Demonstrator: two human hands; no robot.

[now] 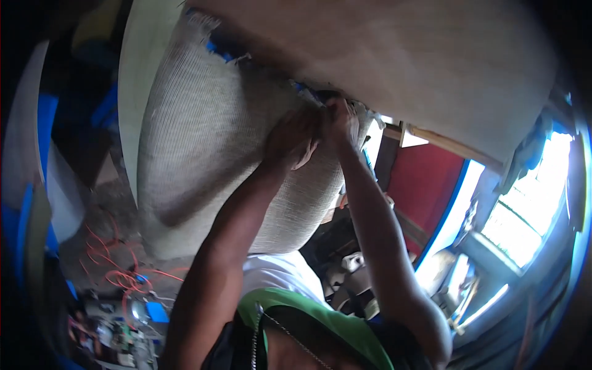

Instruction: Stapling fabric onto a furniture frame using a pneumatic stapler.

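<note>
A large padded piece in ribbed beige fabric (197,142) hangs before me, its top edge under a broad pale board (431,49), with frayed cloth and bits of blue (219,49) along the seam. My left hand (293,139) rests curled on the fabric just below that seam; what its fingers hold, if anything, is hidden. Beside it, to the right and slightly higher, my right hand (341,123) has its fingers bent over the fabric edge (320,92), gripping it.
Orange cords (126,277) and clutter (114,327) lie on the floor at lower left. Pale and blue panels (46,123) stand at the left. A wooden rail (456,139), a red panel (419,185), stacked items (351,277) and a bright window (524,203) are at the right.
</note>
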